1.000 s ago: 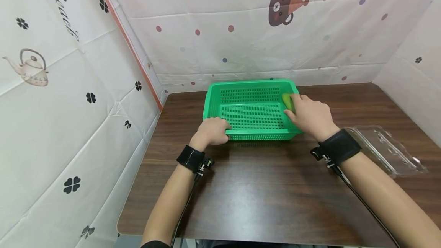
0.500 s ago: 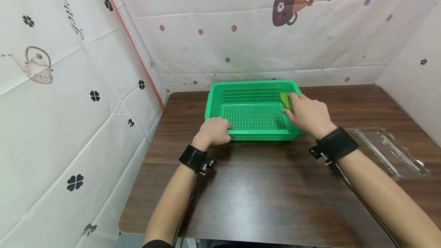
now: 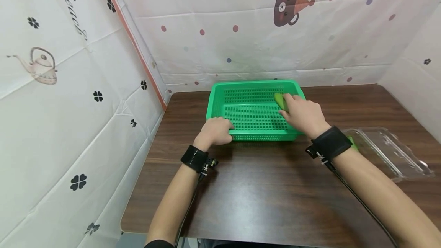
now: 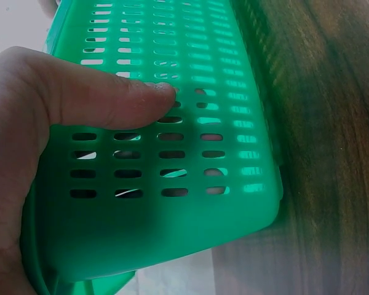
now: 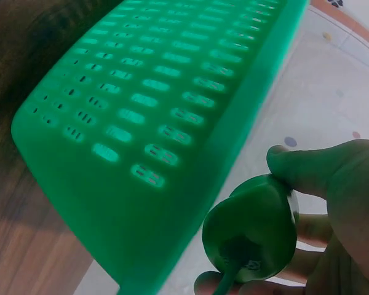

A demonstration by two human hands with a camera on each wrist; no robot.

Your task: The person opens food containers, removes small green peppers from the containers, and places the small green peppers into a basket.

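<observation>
The right hand (image 3: 303, 115) is pinching a green pepper (image 5: 251, 231) between thumb and fingers, just over the right wall of the green basket (image 3: 255, 137). The left hand (image 3: 215, 131) is gripping the basket's near-left corner, steadying it on the surface (image 3: 262, 186). Lower the pepper onto the mesh floor before loosening the fingers.

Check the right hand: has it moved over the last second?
Yes. The right hand, holding the green pepper, has shifted left, farther in over the green basket from its right rim.
</observation>
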